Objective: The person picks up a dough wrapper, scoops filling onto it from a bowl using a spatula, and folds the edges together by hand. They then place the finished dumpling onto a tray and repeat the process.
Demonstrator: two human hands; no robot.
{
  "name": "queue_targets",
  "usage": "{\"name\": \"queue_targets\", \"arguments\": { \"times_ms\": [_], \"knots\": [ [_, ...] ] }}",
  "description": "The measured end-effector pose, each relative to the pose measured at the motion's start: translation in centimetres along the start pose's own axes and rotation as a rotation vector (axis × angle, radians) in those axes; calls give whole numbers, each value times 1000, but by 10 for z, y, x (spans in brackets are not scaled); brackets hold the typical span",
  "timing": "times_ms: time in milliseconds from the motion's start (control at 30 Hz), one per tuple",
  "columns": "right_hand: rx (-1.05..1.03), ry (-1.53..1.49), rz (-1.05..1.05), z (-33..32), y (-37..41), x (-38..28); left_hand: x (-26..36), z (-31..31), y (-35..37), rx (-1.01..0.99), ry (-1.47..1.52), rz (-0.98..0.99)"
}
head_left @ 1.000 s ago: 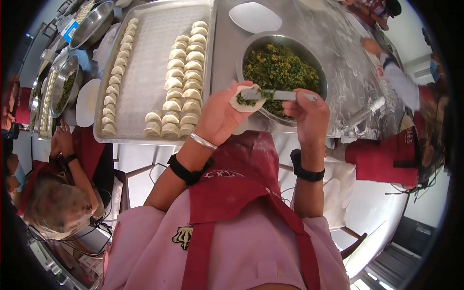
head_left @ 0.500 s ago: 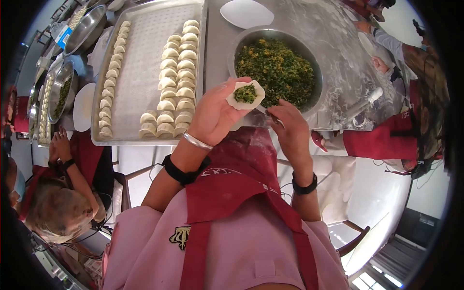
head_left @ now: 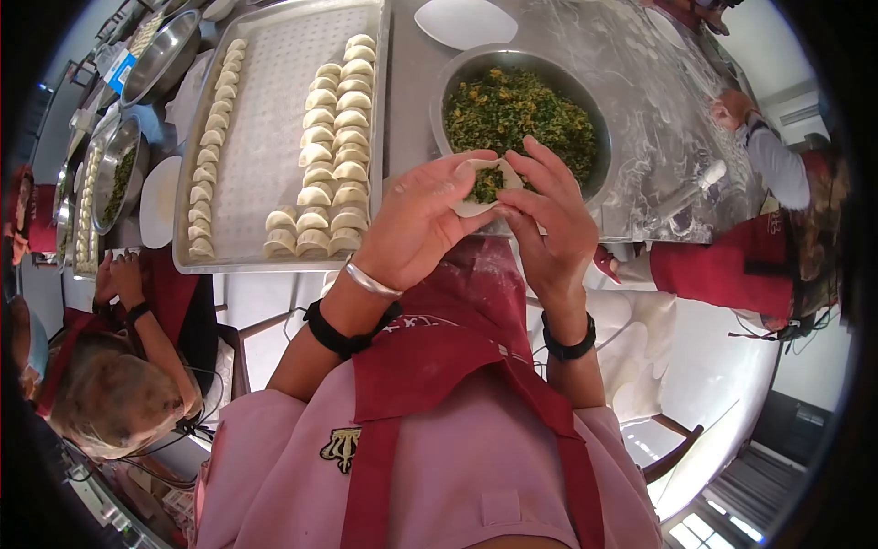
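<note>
Between my hands is a round dough wrapper [head_left: 465,203] with green filling [head_left: 487,184] in its middle. My left hand [head_left: 412,215] holds it from the left, a silver bangle on the wrist. The fingers of my right hand [head_left: 549,215] grip its right edge. Just beyond them stands a metal bowl [head_left: 443,82] of chopped green and yellow filling [head_left: 521,119]. To the left lies a large metal tray [head_left: 265,110] with rows of folded dumplings [head_left: 353,119] along its left and right sides.
A white plate [head_left: 466,23] lies behind the bowl. A floury rolling pin [head_left: 686,190] rests on the dusted metal table [head_left: 640,119]. Co-workers sit at the left and stand at the right, one hand [head_left: 732,108] over the table's right edge. More bowls stand far left.
My right hand has moved up and left from the bowl's near edge and taken hold of the wrapper. The co-worker's arm at the right has shifted.
</note>
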State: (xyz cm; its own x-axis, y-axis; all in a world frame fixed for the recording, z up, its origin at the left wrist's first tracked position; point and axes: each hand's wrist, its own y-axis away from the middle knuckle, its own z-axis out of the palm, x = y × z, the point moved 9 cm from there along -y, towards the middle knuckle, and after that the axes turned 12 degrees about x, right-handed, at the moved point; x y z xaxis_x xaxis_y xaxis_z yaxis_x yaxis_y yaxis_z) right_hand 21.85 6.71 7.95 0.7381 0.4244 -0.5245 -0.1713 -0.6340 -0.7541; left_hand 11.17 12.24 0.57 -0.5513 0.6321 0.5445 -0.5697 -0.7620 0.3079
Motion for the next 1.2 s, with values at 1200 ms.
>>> {"name": "queue_targets", "arguments": {
  "times_ms": [1200],
  "knots": [
    [332,-432,747,27,23,33,21,-11,2,207,-199,532]
  ]
}}
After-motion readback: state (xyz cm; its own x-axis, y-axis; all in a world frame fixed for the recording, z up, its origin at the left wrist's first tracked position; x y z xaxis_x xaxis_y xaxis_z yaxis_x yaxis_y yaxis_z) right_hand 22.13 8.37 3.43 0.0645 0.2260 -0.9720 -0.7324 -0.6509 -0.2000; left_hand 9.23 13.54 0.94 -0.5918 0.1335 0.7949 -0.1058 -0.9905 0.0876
